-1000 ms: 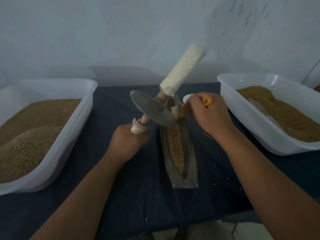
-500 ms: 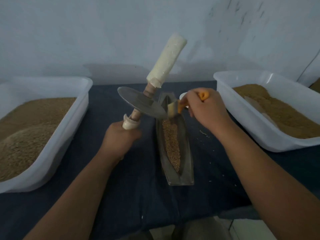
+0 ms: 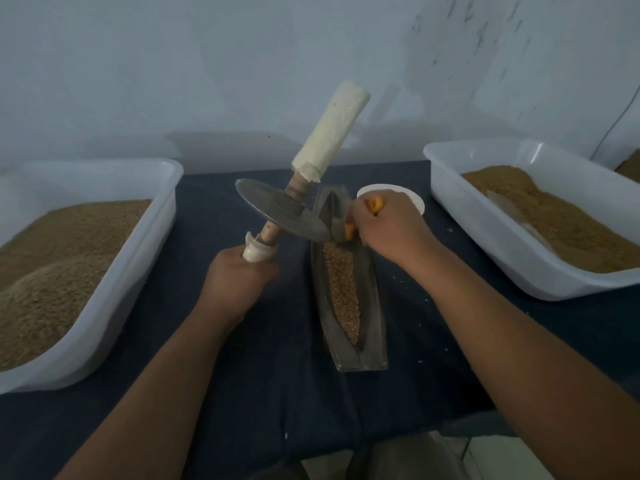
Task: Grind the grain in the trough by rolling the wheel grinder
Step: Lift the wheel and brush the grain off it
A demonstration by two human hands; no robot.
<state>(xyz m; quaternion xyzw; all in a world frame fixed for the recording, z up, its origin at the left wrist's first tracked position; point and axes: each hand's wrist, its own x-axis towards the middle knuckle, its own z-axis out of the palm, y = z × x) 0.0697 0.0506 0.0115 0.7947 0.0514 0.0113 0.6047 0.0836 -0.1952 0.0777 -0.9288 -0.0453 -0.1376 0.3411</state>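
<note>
Two forearms reached in from the near edge over the dark-clothed desk [image 3: 263,375]. Between them the narrow metal trough [image 3: 370,306] ran from near to far, with a strip of grain [image 3: 341,289] lying along its groove and a few spilled kernels on the cloth to its right. Just left of the trough, the left hand [image 3: 239,282] had its fingers clamped round the near handle of the wheel grinder [image 3: 284,213], which was held tilted, its disc raised clear of the grain and its white-wrapped far handle pointing up and away. At the trough's far end the right hand [image 3: 388,226] pinched an orange-handled brush [image 3: 375,204], bristles against the disc's lower rim. Over the last second little had shifted: the wheel stayed lifted and the brush worked on at the same spot. That suggested cleaning or gathering, so rolling probably had not resumed. Beyond the hand sat a white round cup [image 3: 408,195]. Grain-filled tubs stood to the left [image 3: 138,258] and to the right [image 3: 485,230].
</note>
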